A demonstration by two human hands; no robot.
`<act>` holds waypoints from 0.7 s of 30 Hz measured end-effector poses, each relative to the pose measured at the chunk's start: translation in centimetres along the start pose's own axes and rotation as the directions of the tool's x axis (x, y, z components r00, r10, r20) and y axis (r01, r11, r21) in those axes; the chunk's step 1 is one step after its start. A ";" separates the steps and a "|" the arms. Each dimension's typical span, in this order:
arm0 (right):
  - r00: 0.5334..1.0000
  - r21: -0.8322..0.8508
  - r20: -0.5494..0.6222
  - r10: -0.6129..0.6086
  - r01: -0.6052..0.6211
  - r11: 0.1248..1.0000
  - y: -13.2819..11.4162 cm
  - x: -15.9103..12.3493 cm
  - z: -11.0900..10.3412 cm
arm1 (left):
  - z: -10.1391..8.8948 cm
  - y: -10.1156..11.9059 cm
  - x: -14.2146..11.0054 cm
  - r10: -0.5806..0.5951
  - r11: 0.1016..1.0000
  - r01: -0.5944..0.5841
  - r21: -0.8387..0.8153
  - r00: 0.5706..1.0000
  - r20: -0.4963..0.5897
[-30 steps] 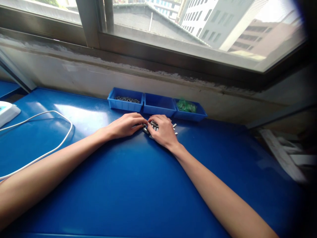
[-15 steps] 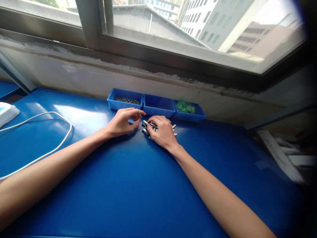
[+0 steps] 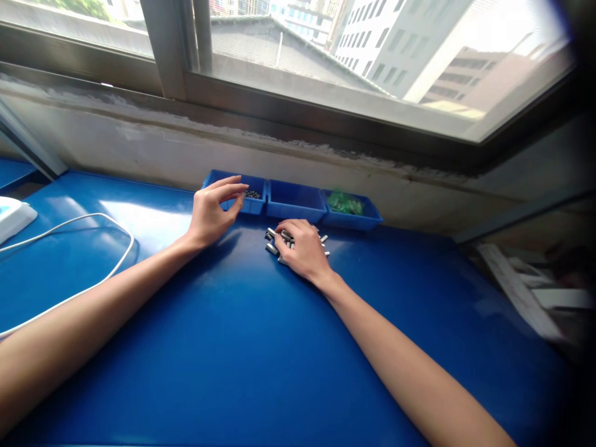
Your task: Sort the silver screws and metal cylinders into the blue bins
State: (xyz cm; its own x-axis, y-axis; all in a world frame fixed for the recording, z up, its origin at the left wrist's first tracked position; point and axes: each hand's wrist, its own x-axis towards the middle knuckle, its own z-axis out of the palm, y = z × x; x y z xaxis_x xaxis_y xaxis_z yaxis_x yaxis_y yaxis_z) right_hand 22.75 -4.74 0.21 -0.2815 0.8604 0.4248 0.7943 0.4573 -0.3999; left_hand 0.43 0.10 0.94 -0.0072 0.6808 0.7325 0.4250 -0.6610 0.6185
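- Main risk, I'd say: loose metal pieces (image 3: 272,249) getting knocked about. R hand (image 3: 305,251) was curled right over the heap, w/ bits poking out both sides; a careless push of the fingers could've sent some sliding on the smooth table (image 3: 233,347).
- 2nd risk: L hand (image 3: 209,214) was up by the L bin (image 3: 256,207). If it caught the rim, the bin could've tipped & spilled the small grey parts (image 3: 252,194), prob. mixing them w/ the heap nearby.
- Minor one: white cord (image 3: 99,215) lay looped near the L forearm; a wide elbow swing might've snagged it.
- Where stuff was: metal pieces sat on the table in front of the bins, partly under R palm & fingers, some showing past the thumb side, a few past the far side.
- R grip: fingers bent down over the heap; couldn't tell if they'd actually closed on a piece, as the hand hid it.
- L grip: thumb & index tips near each other, other fingers loosely spread; couldn't tell if anything tiny was pinched. Well apart from the heap, in front of the L bin from where I stood, grey parts showing just beyond the fingertips.
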 end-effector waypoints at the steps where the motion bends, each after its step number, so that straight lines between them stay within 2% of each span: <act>1: 1.000 -0.001 0.000 0.000 0.000 1.000 0.0 0.0 0.0 | 0.0 0.1 0.0 0.013 1.000 -0.013 0.020 1.000 0.012; 5: 1.000 -0.008 0.000 0.000 0.000 1.000 0.0 0.0 0.0 | 0.0 0.3 -0.1 0.087 0.988 -0.093 0.126 0.995 0.056; 9: 1.000 -0.012 -0.002 -0.001 0.001 1.000 0.0 0.0 0.0 | 0.2 0.5 -0.5 0.179 0.971 -0.195 0.141 0.977 0.119; 11: 1.000 -0.016 -0.001 -0.009 0.009 1.000 0.1 0.0 0.0 | 0.3 0.7 -0.8 0.268 0.949 -0.298 0.104 0.934 0.235; 14: 1.000 -0.030 0.000 -0.014 0.013 0.999 0.1 0.0 0.0 | 0.3 1.0 -1.4 0.361 0.908 -0.417 0.029 0.816 0.451; 16: 1.000 -0.032 -0.001 -0.015 0.015 0.999 0.1 0.0 0.0 | 0.3 1.0 -1.6 0.376 0.892 -0.453 0.006 0.749 0.546; 18: 1.000 -0.028 -0.004 -0.015 0.015 0.999 0.2 0.0 0.1 | 0.4 0.8 -1.8 0.378 0.885 -0.465 -0.009 0.708 0.597; 21: 1.000 -0.026 -0.004 -0.007 0.007 1.000 0.2 0.1 0.1 | 0.5 0.4 -1.8 0.378 0.889 -0.455 -0.042 0.680 0.628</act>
State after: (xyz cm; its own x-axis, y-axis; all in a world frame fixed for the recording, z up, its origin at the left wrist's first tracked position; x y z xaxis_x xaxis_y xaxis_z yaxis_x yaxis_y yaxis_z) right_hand 22.79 -4.60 0.07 -0.2853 0.8562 0.4308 0.8058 0.4576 -0.3758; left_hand 1.09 -1.22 -0.31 0.7245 0.4115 0.5530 0.3431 -0.9111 0.2284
